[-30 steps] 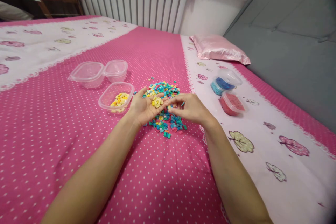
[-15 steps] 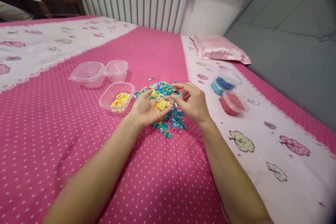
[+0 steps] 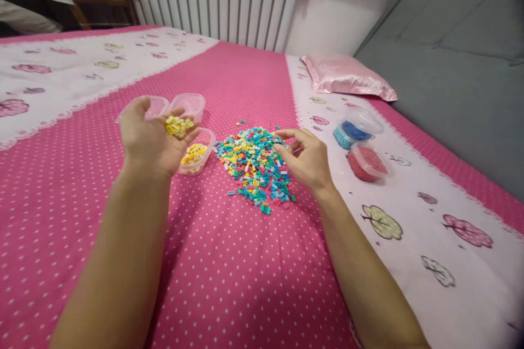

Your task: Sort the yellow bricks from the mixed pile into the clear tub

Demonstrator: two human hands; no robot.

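My left hand (image 3: 153, 139) is raised palm up, fingers loosely cupped, carrying a small heap of pale yellow toy bricks (image 3: 179, 126). It is above and just left of a clear plastic tub (image 3: 209, 144) with yellow and orange bricks (image 3: 194, 154) inside, and hides part of that tub. A mixed pile of tiny colored bricks (image 3: 257, 161) lies on the bedspread, mostly blue, green, yellow and some pink. At the pile's right edge hovers my right hand (image 3: 307, 155), fingers curved, thumb and forefinger apart with nothing visible between them.
Two clear tubs (image 3: 190, 103) stand behind my left hand, partly covered by it. To the right are a tub of blue bricks (image 3: 352, 130) and a tub of red bricks (image 3: 366, 162). A pink pillow (image 3: 347, 77) lies farther back, near the grey headboard (image 3: 450, 65).
My left hand has moved left and up from over the pile to above the tubs, still carrying yellow bricks. The pile is uncovered now. My right hand stays beside it, almost unmoved.
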